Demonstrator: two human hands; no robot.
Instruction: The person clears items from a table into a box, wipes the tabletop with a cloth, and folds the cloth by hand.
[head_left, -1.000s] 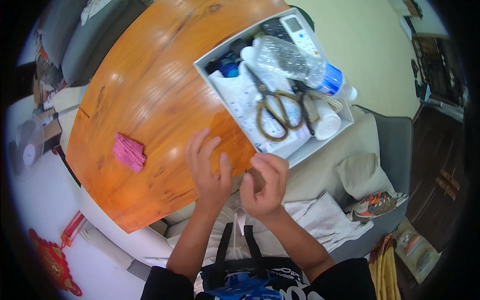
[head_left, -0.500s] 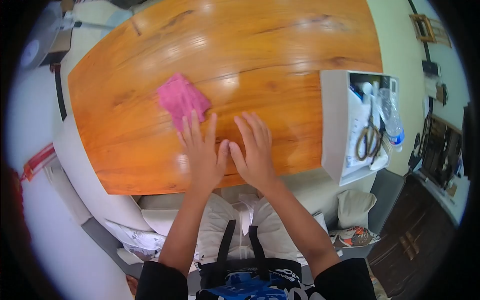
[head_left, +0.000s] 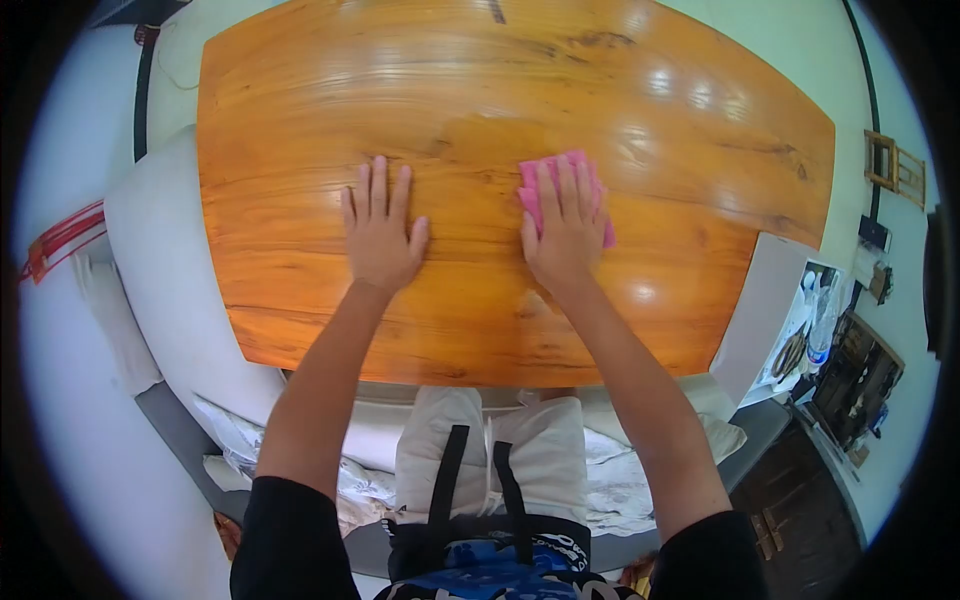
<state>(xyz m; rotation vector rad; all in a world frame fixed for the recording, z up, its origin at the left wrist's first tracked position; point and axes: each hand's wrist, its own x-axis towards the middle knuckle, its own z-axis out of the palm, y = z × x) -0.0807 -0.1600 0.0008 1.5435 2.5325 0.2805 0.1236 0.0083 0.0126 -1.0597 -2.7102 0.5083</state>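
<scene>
the right hand (head_left: 565, 230) lies palm down over the pink cloth (head_left: 529, 190), fingers straight and pressed on top, unclenched rather than gripping; the cloth sits right of centre on the wooden table (head_left: 470, 310), its edges showing around the fingers; the left hand (head_left: 382, 240), to the left and well apart from the cloth, is palm down on the wood, released, its fingers spread; at the table's near right corner stands a tilted-looking white box (head_left: 752, 310), holding scissors (head_left: 790, 355) and a clear bottle (head_left: 824, 325).

Light glints off the bench (head_left: 300, 130); past its right edge lie pale floor (head_left: 840, 85), white wall (head_left: 905, 90), a stool (head_left: 893, 168).
</scene>
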